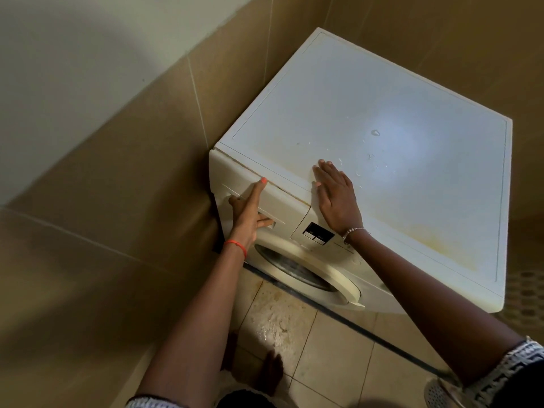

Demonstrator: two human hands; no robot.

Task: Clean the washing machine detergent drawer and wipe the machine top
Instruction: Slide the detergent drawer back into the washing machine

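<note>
The tiled wall (pixel 117 172) hemmed the washing machine (pixel 332 251) tight into the corner on its left, so there was little room beside the drawer. The machine top (pixel 382 119) was bare of objects but showed a yellow stain (pixel 435 240) toward the front right and scattered water drops (pixel 375 132) near the middle. It looked not yet wiped.

Below it the round door (pixel 297 269) sat closed. The detergent drawer (pixel 282 201) was at the upper left of the front panel and seemed fully in, flush with the panel.

The right hand (pixel 335 195) lay flat, fingers straight and together, palm on the front edge of the top just beside the drawer. It held nothing. The left hand (pixel 247 219) had its fingers tucked into the drawer's recessed grip, with the thumb (pixel 259 187) stretched up against the drawer's upper edge. How deep the fingers reached could not be seen.

The step appeared to be drawing the drawer out for cleaning. To do it well, the flat hand should have kept the machine pressed steady while the other hand pulled straight toward the body, level and slow. The drawer would likely stop at a catch, so a jerk risked spilling residue or forcing the runners. With a wet patch (pixel 276 322) on the floor in front of the machine, firm footing mattered too.
</note>
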